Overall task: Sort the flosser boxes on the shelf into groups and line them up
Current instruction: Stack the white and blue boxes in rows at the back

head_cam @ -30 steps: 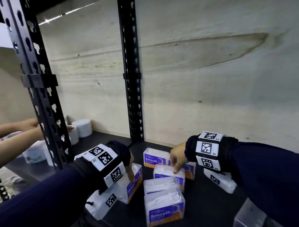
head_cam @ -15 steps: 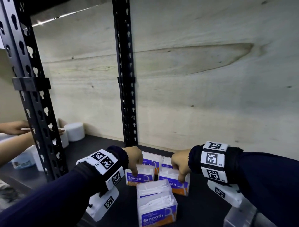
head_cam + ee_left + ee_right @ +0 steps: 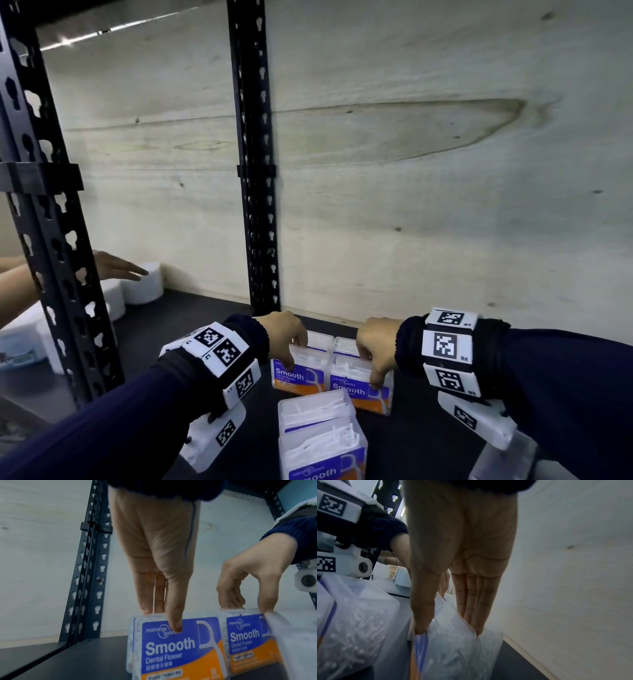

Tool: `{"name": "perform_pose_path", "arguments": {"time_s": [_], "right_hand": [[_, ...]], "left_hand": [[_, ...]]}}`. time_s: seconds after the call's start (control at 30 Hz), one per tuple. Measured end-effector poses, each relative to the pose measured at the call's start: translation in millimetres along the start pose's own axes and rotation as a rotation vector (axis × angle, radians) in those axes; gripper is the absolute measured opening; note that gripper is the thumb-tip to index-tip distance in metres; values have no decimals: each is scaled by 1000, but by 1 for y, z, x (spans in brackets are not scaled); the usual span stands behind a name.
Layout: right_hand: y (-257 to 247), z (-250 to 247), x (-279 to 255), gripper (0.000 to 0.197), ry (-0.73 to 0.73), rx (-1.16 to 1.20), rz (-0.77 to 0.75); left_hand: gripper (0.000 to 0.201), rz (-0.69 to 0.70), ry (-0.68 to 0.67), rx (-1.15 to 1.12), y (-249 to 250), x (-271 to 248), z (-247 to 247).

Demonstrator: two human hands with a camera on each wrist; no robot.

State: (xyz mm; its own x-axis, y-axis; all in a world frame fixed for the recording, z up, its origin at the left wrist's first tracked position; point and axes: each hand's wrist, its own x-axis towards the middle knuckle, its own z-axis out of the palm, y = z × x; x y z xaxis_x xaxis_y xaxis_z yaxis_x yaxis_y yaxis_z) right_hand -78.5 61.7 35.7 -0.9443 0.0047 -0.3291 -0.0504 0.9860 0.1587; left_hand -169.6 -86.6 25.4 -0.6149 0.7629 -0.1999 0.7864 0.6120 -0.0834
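Several clear flosser boxes with blue and orange "Smooth" labels stand on the black shelf [image 3: 205, 329]. My left hand [image 3: 293, 354] pinches the top of one box [image 3: 298, 378], thumb on the label and fingers behind, as the left wrist view shows around the left hand [image 3: 163, 619] and box [image 3: 171, 649]. My right hand [image 3: 370, 368] pinches the box [image 3: 363, 394] right beside it; in the right wrist view the right hand [image 3: 447, 629] clasps that box [image 3: 447, 653]. Two more boxes [image 3: 320, 339] stand behind, and two [image 3: 318, 414] in front.
A black slotted upright [image 3: 255, 171] stands at the back against the plywood wall [image 3: 411, 205], another upright [image 3: 51, 240] at the front left. Beyond it another person's hand [image 3: 116, 267] reaches over white rolls [image 3: 147, 286]. A clear container [image 3: 496, 462] sits at the lower right.
My left hand swung its box from a tilt at the left to upright beside the right hand's box. Both hands shifted toward the back row.
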Motion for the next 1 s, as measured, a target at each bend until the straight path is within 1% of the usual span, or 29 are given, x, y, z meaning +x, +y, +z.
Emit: {"name": "perform_pose_path", "arguments": {"time_s": [0.03, 0.07, 0.23, 0.37, 0.43, 0.5, 0.57, 0.63, 0.7, 0.8, 0.9, 1.0], "right_hand": [[0, 0, 0, 42, -1, 12, -5], [1, -1, 0, 43, 2, 16, -12], [3, 3, 4, 43, 52, 24, -15], [5, 3, 7, 53, 58, 25, -8], [8, 0, 7, 60, 65, 39, -8], [11, -4, 9, 68, 52, 35, 0], [12, -4, 13, 74, -4, 2, 21], [12, -3, 16, 74, -71, -15, 41], [12, 0, 20, 67, -113, -14, 49], [9, 1, 22, 60, -113, -28, 45], [8, 0, 22, 58, -109, -41, 41], [8, 0, 20, 56, -104, -49, 32]], "left_hand": [[48, -2, -2, -6, 0, 1, 0], [48, -2, -5, -9, -1, 2, 0], [50, 3, -29, 21, -3, 4, -3], [53, 8, -10, 20, -5, 5, -2], [63, 12, -12, 23, -7, 7, -1], [79, 5, -40, 37, -8, 12, 0], [94, -11, -89, 74, -8, 17, 0], [102, -26, -144, 113, -8, 22, 0], [100, -31, -172, 136, -6, 24, -2], [89, -20, -160, 137, -4, 27, -4], [83, -6, -138, 139, -3, 28, -4], [84, -4, -135, 144, -4, 28, -2]]}}
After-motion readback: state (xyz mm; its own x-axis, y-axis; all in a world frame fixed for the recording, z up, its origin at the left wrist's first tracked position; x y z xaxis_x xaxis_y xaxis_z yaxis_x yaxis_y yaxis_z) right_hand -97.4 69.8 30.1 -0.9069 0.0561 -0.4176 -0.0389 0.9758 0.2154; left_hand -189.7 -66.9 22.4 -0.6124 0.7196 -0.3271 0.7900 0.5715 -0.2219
